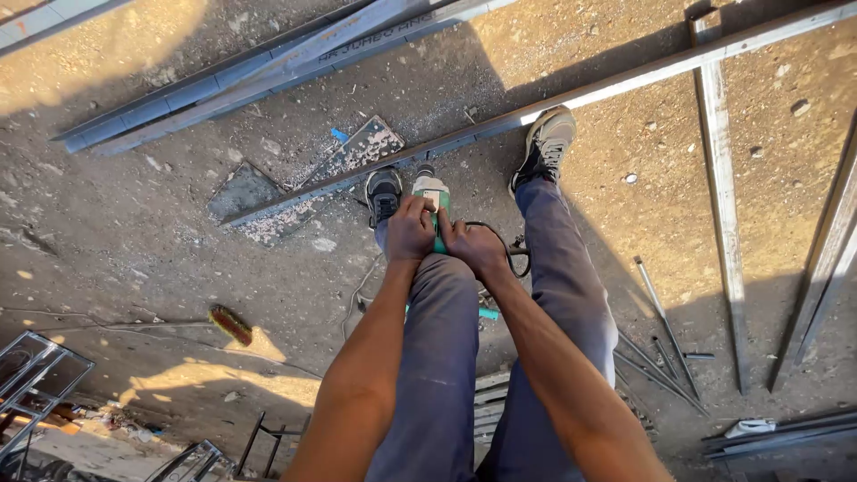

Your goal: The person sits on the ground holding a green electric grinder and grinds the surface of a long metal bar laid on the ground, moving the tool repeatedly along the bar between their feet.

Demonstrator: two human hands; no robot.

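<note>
From up here I see both my hands wrapped on a green power drill (pixel 432 201), pointed down at a long steel bar (pixel 571 96) that runs diagonally across the dirt ground (pixel 178 259). My left hand (pixel 410 228) grips the drill body from the left, fingers closed tight on it; my right hand (pixel 476 246) clamps it from the right, just beside the left, the two nearly touching. Drill is green with a pale top panel carrying a small label, too small to make out; its nose meets the bar between my two shoes. Left shoe (pixel 384 194) sits just behind the bar, right shoe (pixel 546 143) rests on it. A black cable (pixel 511 250) loops off the right side of the drill. Stacked grey metal profiles (pixel 259 71) lie top left, one with dark printed lettering along its face. Flat speckled plates (pixel 357 150) lie under the bar on the left. Small blue scrap (pixel 339 136) near them. A brush (pixel 230 324) lies on the ground lower left. Thin rods (pixel 665 326) right, near more upright bars (pixel 721 205)
</note>
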